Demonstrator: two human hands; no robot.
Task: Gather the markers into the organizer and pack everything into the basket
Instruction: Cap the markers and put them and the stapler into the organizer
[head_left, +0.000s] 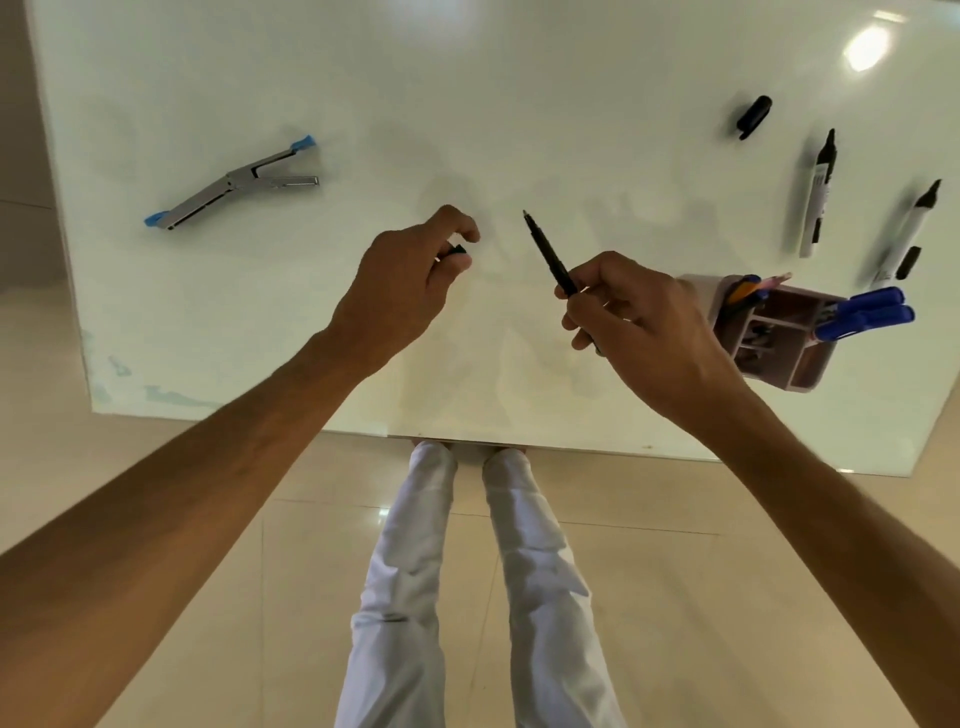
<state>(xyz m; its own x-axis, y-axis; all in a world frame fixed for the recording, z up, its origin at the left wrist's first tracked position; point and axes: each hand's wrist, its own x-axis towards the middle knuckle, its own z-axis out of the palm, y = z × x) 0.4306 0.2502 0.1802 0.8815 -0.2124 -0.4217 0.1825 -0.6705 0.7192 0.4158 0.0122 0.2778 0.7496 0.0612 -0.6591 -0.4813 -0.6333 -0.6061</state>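
My right hand (639, 322) grips a thin black uncapped pen (548, 252), its tip pointing up and left over the white table (311, 312). My left hand (410, 280) pinches a small black cap (458, 250) between thumb and fingers, a short way left of the pen tip. The pink organizer (810, 374) stands at the right with two blue markers (867, 312) and some pencils in it. Two uncapped black-and-white markers (818, 197) (904, 234) lie on the table beyond the organizer. A loose black marker cap (754, 115) lies further back.
A metal stapler with blue ends (234, 184) lies open at the left of the table. The near table edge (519, 441) runs just above my legs in white trousers (467, 571). Beige floor tiles surround the table. No basket is in view.
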